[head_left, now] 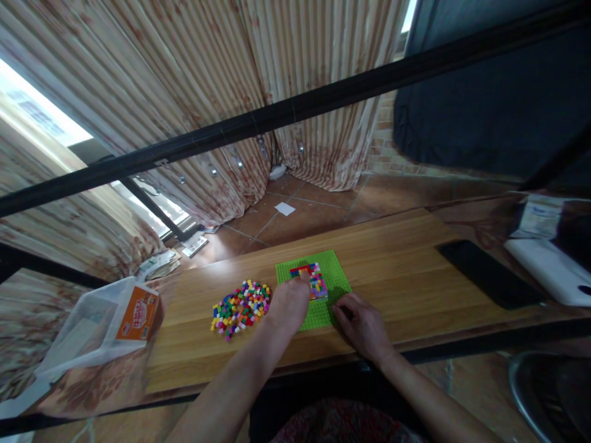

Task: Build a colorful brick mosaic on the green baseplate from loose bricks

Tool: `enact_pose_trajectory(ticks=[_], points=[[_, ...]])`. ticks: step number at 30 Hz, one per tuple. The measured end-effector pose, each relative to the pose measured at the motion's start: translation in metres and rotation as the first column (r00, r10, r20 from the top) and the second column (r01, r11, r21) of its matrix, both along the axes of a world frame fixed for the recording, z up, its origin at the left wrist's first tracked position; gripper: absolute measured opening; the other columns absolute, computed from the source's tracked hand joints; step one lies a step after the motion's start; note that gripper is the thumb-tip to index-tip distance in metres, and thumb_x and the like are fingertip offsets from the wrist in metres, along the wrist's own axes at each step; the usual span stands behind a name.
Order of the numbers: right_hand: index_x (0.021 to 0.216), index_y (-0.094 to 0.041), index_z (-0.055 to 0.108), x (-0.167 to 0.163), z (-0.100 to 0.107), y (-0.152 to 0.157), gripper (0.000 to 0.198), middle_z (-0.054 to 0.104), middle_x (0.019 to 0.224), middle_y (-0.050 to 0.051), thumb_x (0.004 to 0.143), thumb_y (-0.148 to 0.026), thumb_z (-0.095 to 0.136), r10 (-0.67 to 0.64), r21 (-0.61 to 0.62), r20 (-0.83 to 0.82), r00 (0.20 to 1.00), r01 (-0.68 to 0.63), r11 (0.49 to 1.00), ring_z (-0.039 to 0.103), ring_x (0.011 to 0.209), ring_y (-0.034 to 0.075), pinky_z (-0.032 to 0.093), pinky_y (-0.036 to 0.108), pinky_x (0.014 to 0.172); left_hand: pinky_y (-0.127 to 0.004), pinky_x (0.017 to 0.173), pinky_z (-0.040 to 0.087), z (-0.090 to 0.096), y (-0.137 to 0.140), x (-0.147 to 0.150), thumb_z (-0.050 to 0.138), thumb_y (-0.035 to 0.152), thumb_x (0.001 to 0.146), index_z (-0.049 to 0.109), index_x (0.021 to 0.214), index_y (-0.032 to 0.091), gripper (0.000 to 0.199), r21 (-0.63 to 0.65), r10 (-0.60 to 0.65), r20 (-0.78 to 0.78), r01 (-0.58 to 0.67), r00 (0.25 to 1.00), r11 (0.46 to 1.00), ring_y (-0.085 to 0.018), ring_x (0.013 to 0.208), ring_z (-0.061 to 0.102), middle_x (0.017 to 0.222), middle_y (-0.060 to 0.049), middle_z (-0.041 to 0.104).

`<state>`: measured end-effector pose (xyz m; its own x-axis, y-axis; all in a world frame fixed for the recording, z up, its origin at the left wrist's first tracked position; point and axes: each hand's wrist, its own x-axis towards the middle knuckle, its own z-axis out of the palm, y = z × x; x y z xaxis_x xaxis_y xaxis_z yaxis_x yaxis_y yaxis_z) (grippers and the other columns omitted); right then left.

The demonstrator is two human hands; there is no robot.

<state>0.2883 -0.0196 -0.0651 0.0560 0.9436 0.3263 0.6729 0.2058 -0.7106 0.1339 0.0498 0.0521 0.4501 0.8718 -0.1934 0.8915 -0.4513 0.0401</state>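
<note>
A green studded baseplate (335, 271) lies on the wooden board, with a block of multicoloured toy bricks (318, 282) built up in its middle. My left hand (292, 300) reaches over the block's left part, fingers pinched together and pressed down on the bricks. Whatever sits between those fingertips is hidden by the hand. At the lower right edge of the baseplate, my right hand (362, 323) rests with curled fingers, its fingertips on that edge. Left of the baseplate is a loose pile of small coloured bricks (244, 304), beside my left forearm.
The wooden board (392, 258) carries a black phone-like slab (489, 274) on its right. A clear plastic bin (99, 323) with an orange label stands left. A white object (549, 271) lies far right. A dark metal bar (277, 123) crosses in front of the curtains.
</note>
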Motion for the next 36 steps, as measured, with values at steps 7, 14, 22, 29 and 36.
enact_pose_trajectory(ticks=[7, 14, 22, 29, 36], points=[[0.079, -0.022, 0.060, 0.000, -0.001, 0.001, 0.019, 0.062, 0.080, 0.003, 0.091, -0.030, 0.048, -0.005, -0.002, 0.042, 0.999, 0.005, 1.000, 0.059, 0.074, 0.017, 0.044, 0.028, 0.068, -0.028, 0.073, 0.051, -0.033, 0.006, -0.032, 0.055, 0.016, 0.084, 0.056, 0.106, 0.021, 0.023, 0.076, 0.079, 0.323, -0.109, 0.943, 0.991, -0.019, 0.081, 0.067, 0.089, -0.004, 0.069], [0.076, -0.023, 0.059, -0.001, -0.003, 0.002, 0.019, 0.062, 0.078, 0.002, 0.091, -0.030, 0.049, -0.021, 0.009, 0.039, 0.999, 0.020, 1.000, 0.059, 0.075, 0.017, 0.043, 0.028, 0.069, -0.030, 0.071, 0.053, -0.067, -0.003, -0.042, 0.060, 0.025, 0.084, 0.059, 0.103, 0.019, 0.020, 0.060, 0.152, 0.713, -0.276, 0.685, 0.959, -0.015, 0.079, 0.063, 0.098, -0.006, 0.064], [0.076, -0.023, 0.060, 0.000, -0.003, 0.001, 0.020, 0.062, 0.078, 0.002, 0.091, -0.031, 0.050, -0.024, 0.023, 0.044, 0.999, 0.023, 0.999, 0.059, 0.074, 0.016, 0.044, 0.028, 0.069, -0.031, 0.079, 0.052, -0.088, -0.014, -0.041, 0.061, 0.026, 0.082, 0.061, 0.105, 0.016, 0.025, -0.142, 0.270, 0.845, -0.293, 0.462, 0.946, -0.016, 0.087, 0.065, 0.096, -0.006, 0.068], [0.076, -0.023, 0.060, 0.002, -0.006, 0.001, 0.021, 0.063, 0.078, 0.002, 0.091, -0.033, 0.049, -0.007, 0.052, 0.036, 0.999, 0.006, 0.999, 0.061, 0.073, 0.017, 0.045, 0.028, 0.068, -0.027, 0.071, 0.052, -0.095, -0.015, -0.039, 0.055, 0.031, 0.086, 0.064, 0.104, 0.015, 0.026, -0.303, 0.396, 0.868, -0.311, 0.301, 0.901, -0.015, 0.079, 0.065, 0.090, -0.006, 0.071], [0.077, -0.023, 0.060, 0.003, -0.007, 0.000, 0.022, 0.063, 0.077, 0.003, 0.090, -0.036, 0.050, -0.014, 0.044, 0.035, 0.999, 0.012, 0.999, 0.061, 0.073, 0.017, 0.045, 0.029, 0.067, -0.025, 0.068, 0.050, -0.089, -0.005, -0.029, 0.056, 0.031, 0.084, 0.069, 0.090, 0.014, 0.023, -0.327, 0.465, 0.827, -0.402, 0.316, 0.855, -0.014, 0.073, 0.064, 0.082, -0.005, 0.071]])
